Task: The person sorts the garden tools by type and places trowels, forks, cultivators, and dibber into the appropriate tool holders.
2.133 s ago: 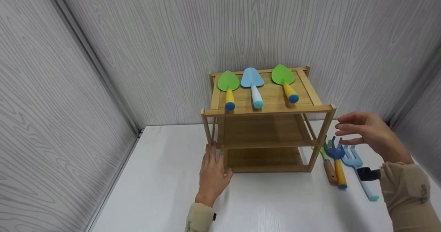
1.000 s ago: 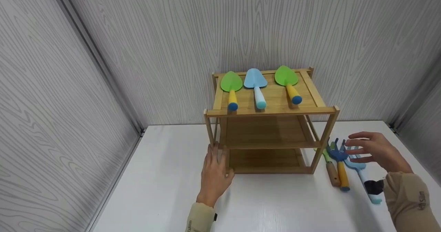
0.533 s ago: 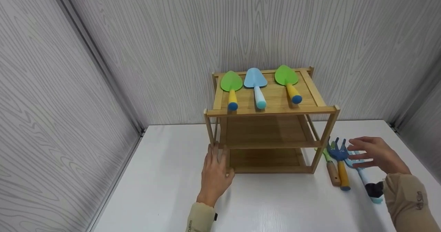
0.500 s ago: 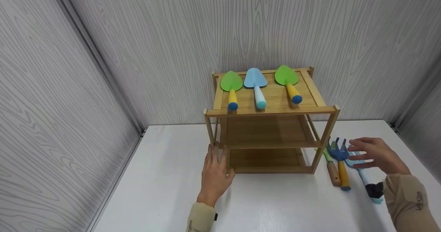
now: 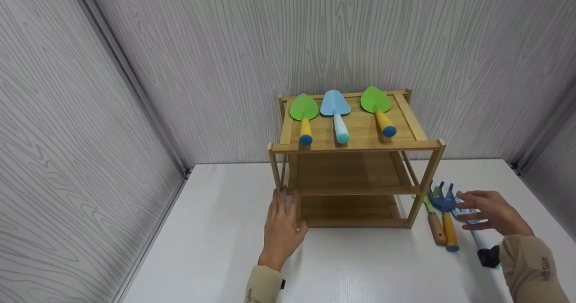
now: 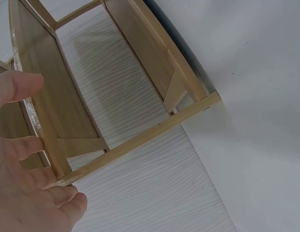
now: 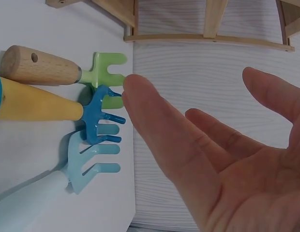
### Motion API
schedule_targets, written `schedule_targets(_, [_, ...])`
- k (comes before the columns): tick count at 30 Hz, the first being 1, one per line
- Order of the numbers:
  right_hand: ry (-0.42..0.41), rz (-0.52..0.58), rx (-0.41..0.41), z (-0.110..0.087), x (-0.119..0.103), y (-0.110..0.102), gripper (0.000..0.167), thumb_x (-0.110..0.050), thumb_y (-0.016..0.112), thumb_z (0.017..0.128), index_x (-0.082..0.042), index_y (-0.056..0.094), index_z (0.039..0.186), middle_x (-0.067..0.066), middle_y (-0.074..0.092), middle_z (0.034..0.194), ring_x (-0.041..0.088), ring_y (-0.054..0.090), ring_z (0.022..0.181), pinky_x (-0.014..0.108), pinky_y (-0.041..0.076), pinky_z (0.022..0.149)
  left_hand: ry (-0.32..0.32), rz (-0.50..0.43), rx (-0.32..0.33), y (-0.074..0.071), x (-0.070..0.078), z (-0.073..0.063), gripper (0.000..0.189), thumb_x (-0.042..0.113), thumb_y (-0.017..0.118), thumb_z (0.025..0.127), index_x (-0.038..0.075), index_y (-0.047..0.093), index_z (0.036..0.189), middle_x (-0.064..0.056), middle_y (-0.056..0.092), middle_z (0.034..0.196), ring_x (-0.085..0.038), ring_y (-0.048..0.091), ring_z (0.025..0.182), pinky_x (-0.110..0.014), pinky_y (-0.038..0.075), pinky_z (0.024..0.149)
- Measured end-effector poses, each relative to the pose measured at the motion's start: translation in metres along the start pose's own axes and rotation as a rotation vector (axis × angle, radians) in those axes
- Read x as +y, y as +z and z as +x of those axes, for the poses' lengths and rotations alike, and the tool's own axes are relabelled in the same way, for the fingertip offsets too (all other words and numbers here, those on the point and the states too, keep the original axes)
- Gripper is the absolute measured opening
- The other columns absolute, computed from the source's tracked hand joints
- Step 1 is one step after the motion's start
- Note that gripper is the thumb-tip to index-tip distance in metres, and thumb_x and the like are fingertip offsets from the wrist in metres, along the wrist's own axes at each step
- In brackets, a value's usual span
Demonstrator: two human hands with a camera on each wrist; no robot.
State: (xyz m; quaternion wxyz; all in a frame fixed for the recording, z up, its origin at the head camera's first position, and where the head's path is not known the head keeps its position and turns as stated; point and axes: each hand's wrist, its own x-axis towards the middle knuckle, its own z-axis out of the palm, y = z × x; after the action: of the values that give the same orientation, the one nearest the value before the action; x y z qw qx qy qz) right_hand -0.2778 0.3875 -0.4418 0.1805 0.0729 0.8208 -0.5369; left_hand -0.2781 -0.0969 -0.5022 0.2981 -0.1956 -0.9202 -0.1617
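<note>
"While your left hand touches the rack, fingers apart, where's your right hand?"

"Lower right of frame, spread and empty, beside the blue fork. You seem mid-reach; grasping it would call for lowering, then curling, your fingers. Your right sleeve maybe reads 'Slim'; the rest is unclear."

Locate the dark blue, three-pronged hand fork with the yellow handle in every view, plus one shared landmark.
Head: the dark blue hand fork with the yellow handle lies right of centre, in the lower half.
Left wrist: not in this picture.
Right wrist: the fork is at the left edge, above the pale blue fork.
Shared landmark: the light brown wooden rack, at the top of the right wrist picture.
</note>
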Motion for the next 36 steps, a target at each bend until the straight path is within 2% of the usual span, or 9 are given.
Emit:
schedule_targets(5, [0.025,0.012,-0.005,0.003,0.008,0.0,0.085,-0.042,0.038,0.109,0.024,0.0,0.148,0.046,0.031,0.147,0.045,0.064,0.114,0.05,0.057,0.088,0.0,-0.012,-0.004,0.0,0.0,0.0,0.072,0.014,0.075,0.083,-0.001,0.046,0.147,-0.029,0.036,0.151,-0.051,0.031,0.142,-0.053,0.036,0.112])
schedule_targets(13, [0.058,0.05,0.003,0.008,0.02,0.004,0.083,-0.039,0.04,0.109,0.024,0.003,0.147,0.044,0.035,0.145,0.036,0.068,0.106,0.049,0.057,0.087,-0.016,-0.022,-0.013,-0.001,0.001,-0.001,0.072,0.015,0.077,0.084,0.001,0.047,0.147,-0.028,0.035,0.152,-0.05,0.031,0.142,-0.053,0.035,0.113])
schedule_targets(16, [0.066,0.05,0.005,0.009,0.024,0.004,0.083,-0.039,0.041,0.108,0.025,0.003,0.146,0.044,0.037,0.143,0.037,0.068,0.105,0.049,0.057,0.087,-0.015,-0.019,-0.018,-0.001,0.001,-0.001,0.072,0.016,0.077,0.084,0.001,0.047,0.148,-0.028,0.035,0.153,-0.049,0.031,0.143,-0.053,0.034,0.113])
schedule_targets(24, [0.102,0.066,-0.007,0.011,0.033,0.006,0.089,-0.04,0.044,0.107,0.026,-0.001,0.146,0.045,0.034,0.144,0.037,0.068,0.105,0.048,0.057,0.087,-0.029,-0.019,-0.039,-0.002,0.001,0.0,0.071,0.018,0.076,0.085,0.001,0.046,0.148,-0.028,0.035,0.153,-0.049,0.03,0.144,-0.053,0.035,0.113])
schedule_targets(36, [0.167,0.1,-0.007,0.019,0.044,0.01,0.087,-0.035,0.049,0.105,0.026,0.002,0.144,0.047,0.032,0.142,0.039,0.067,0.103,0.05,0.057,0.088,0.004,0.024,0.013,0.002,-0.001,-0.001,0.073,0.019,0.08,0.082,0.0,0.048,0.145,-0.027,0.038,0.15,-0.049,0.035,0.141,-0.054,0.038,0.11])
